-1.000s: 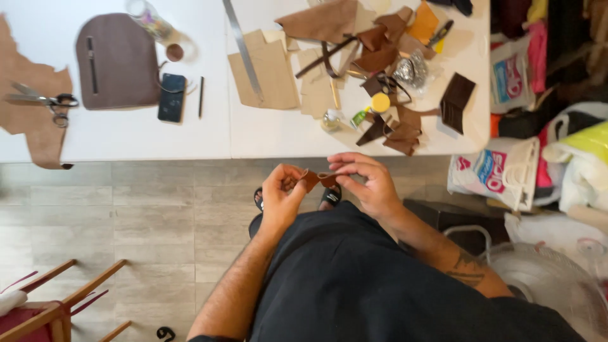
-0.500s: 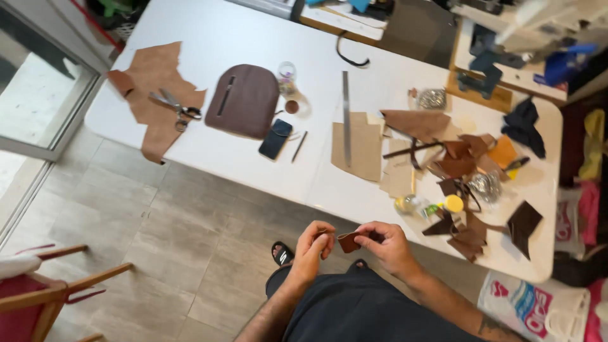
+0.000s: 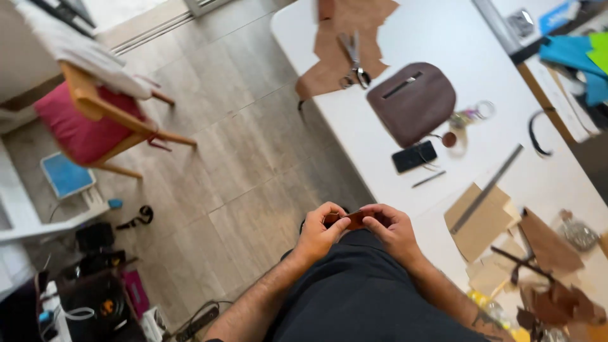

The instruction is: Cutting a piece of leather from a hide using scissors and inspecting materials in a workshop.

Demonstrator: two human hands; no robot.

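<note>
2 hands (image 3: 323, 231) (image 3: 389, 229), 1 small brown leather piece (image 3: 352, 220), 1 pair of scissors (image 3: 353, 60), 1 phone (image 3: 414, 156), 1 metal ruler (image 3: 486, 188) and 1 chair (image 3: 95, 120) are counted.

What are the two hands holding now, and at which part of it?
Both hands hold one small reddish-brown leather piece. The left hand pinches its left end and the right hand its right end; the exact grip is hidden by fingers.

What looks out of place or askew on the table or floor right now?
Little stands out. The tan leather sheet hangs over the white table's near edge, with scissors lying on it. Both hands, left and right, hold a small brown leather piece. Nothing looks spilled or damaged.
</note>
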